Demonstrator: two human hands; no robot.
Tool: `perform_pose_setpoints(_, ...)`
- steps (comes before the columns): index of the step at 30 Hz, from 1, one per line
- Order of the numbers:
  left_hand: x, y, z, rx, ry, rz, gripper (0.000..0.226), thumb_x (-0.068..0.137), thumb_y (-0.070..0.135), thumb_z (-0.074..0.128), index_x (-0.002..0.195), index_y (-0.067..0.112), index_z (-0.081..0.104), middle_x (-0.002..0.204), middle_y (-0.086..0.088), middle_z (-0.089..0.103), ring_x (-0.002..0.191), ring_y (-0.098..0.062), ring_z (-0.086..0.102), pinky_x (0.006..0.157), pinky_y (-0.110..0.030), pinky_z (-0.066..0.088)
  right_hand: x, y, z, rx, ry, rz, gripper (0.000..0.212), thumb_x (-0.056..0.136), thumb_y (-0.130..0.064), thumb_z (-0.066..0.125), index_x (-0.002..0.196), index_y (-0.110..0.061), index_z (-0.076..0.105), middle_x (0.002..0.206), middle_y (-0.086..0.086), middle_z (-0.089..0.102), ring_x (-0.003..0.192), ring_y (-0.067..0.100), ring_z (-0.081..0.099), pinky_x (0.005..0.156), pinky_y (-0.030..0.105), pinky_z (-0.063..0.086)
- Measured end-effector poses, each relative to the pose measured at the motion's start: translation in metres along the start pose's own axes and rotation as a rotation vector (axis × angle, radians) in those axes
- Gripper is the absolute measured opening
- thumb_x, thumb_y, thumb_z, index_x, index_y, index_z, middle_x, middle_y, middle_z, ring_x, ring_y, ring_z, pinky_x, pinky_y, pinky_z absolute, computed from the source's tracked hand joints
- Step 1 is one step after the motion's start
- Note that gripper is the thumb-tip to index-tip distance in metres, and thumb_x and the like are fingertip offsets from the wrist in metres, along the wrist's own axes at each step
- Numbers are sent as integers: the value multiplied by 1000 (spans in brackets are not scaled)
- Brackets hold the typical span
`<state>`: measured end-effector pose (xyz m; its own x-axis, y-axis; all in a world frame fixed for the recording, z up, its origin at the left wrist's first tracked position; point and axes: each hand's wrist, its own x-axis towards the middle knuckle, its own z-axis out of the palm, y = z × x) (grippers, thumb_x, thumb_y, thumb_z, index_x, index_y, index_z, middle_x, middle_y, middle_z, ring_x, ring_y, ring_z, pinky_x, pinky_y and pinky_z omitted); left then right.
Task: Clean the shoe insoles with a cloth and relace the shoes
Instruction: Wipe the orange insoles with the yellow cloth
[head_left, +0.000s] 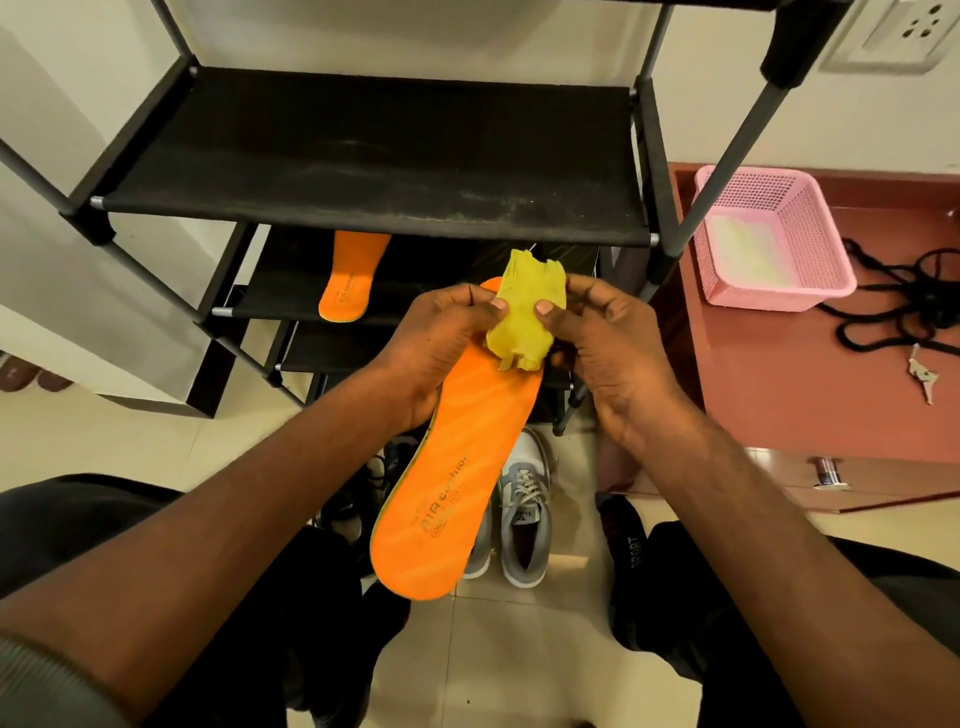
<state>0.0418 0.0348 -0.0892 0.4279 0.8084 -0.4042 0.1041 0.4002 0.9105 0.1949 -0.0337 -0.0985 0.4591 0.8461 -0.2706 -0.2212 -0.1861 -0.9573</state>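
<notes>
The left hand (431, 343) holds a long orange foam insole (457, 467) with dark printed lettering, its fingers curled round the toe end while the heel end hangs down toward the person's lap. The thumb of this hand also pinches a crumpled yellow cloth (524, 312) that sits on the toe of the insole. The right hand (608, 353) grips the other side of the same cloth, thumb on top and fingers curled behind it, so both hands are closed on the cloth together.

A second orange insole (350, 278) lies on a lower tier of the black fabric-and-tube shoe rack (374, 150) straight ahead. On the tiled floor below the hands stands a grey-and-white laced sneaker (524, 519); darker shoes beside it are partly hidden by the insole, perhaps a black pair. To the right, on the reddish-brown table (779, 384), sits a pink plastic mesh basket (769, 239), and near it lies a tangle of black shoelaces (904, 296).
</notes>
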Motion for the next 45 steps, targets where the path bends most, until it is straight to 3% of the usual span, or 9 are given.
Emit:
perform_pose_setpoints(6,1,0,-7,33,19,-48,21,101,23,63,117,18,75,119,-8,75,114,-28,70,101,-52,56,0,-12,-5,-47,-10,-115,22,100,2,60,101,-13,76,100,3,79,91,22,77,67,34,63)
perform_pose_setpoints(11,5,5,-10,43,44,-11,42,98,2,56,125,32,69,131,-7,67,112,-30,69,91,-49,62,5,-24,-5,-183,-102,-242,23,101,-1,59,105,-14,77,103,5,78,86,28,76,62,34,62)
perform_pose_setpoints(17,4,6,-14,118,75,44,59,102,5,56,148,41,44,131,3,57,114,-22,63,91,-44,60,0,-22,0,-121,-63,-157,31,102,-38,64,98,-10,78,95,5,79,89,22,77,71,32,62)
perform_pose_setpoints(19,6,5,-15,93,108,-9,67,98,6,65,151,38,38,127,0,58,110,-25,65,86,-46,61,4,-17,1,-223,-12,-218,11,95,-21,76,103,-15,73,102,1,75,94,18,74,75,31,61)
perform_pose_setpoints(23,1,7,-11,-89,109,-161,44,91,11,75,133,6,61,117,-16,74,93,-29,77,71,-41,64,3,-10,3,-433,53,-380,46,82,0,83,117,-20,58,111,-4,65,96,10,67,74,22,57)
perform_pose_setpoints(26,-9,9,-5,-273,-37,-250,36,102,31,61,126,5,69,112,-18,76,89,-29,77,73,-42,64,-3,-5,10,-684,-22,-551,35,85,-4,79,114,-18,66,105,-7,70,93,4,66,76,19,55)
perform_pose_setpoints(32,-9,5,-3,-413,-149,-214,79,102,70,32,135,7,64,126,-21,71,116,-35,70,94,-49,59,-20,6,28,-719,-105,-635,24,91,-11,75,114,-15,78,111,-2,78,100,13,71,90,38,58)
perform_pose_setpoints(38,-3,4,-13,-465,-152,-205,90,98,78,28,143,5,56,143,-27,58,135,-41,55,112,-53,45,-32,16,38,-664,-154,-716,17,96,-15,73,111,-12,80,115,-1,75,106,12,68,91,36,57)
perform_pose_setpoints(45,-9,0,-4,-451,-244,-203,84,100,75,30,146,10,55,139,-22,63,129,-39,61,106,-55,51,-17,14,29,-804,61,-659,17,96,-24,74,110,-20,81,110,-5,72,99,14,68,88,41,57)
